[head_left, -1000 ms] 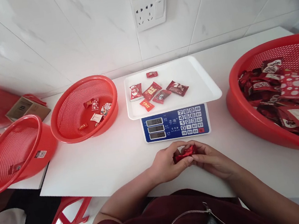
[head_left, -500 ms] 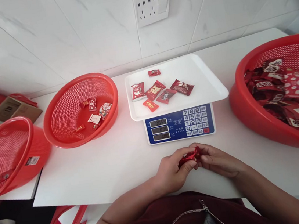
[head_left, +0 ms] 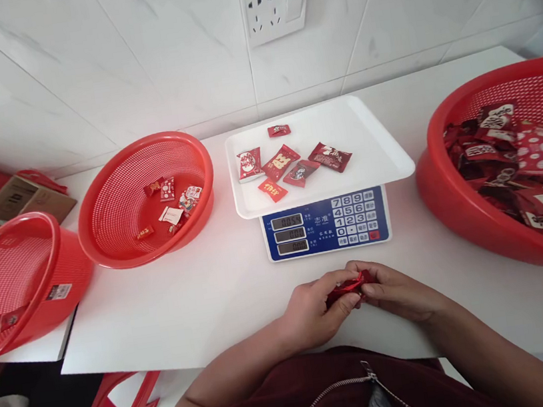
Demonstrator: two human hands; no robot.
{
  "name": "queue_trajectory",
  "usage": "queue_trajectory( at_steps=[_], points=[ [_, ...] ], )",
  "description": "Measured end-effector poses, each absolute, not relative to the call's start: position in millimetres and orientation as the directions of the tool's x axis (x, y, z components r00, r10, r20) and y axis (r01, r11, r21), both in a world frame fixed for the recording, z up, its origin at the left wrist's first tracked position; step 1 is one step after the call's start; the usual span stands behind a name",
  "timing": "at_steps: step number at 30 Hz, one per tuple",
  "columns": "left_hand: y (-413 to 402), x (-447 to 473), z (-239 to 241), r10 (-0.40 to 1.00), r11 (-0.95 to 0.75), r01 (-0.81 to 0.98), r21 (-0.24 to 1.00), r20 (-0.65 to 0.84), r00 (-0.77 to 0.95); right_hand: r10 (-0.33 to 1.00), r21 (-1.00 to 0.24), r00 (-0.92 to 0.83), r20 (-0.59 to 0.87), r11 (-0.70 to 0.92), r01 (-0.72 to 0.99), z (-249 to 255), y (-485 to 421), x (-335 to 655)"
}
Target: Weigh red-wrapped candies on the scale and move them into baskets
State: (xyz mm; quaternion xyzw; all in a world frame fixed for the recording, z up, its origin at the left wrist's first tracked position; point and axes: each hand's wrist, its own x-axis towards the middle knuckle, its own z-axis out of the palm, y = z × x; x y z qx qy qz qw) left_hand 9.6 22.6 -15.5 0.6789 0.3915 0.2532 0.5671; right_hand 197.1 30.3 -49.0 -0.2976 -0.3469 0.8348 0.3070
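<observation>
While the white tray [head_left: 356,158] holds six packets [head_left: 281,162], I'd say working the red wrapper [head_left: 352,284] is the step in hand.
Left hand [head_left: 311,311] and right hand [head_left: 397,287] pinch it between them, near the scale [head_left: 326,225]; the next move probably wants a steady grip.

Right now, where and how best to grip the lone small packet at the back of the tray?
Probably pinch the small packet mid-length across its front and back edges, from above: it lies flat on the white tray, longer side to side, apart from the other packets.
</observation>
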Motion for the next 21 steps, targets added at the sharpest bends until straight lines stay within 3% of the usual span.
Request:
queue_trajectory(
  at_steps=[21],
  points=[
    [24.1, 10.2, -13.2, 0.814, -0.124, 0.34, 0.932, -0.101, 0.572, 0.715, -0.781, -0.616, -0.331, -0.574, -0.247, -48.4, 31.9, 197.9]
  ],
)
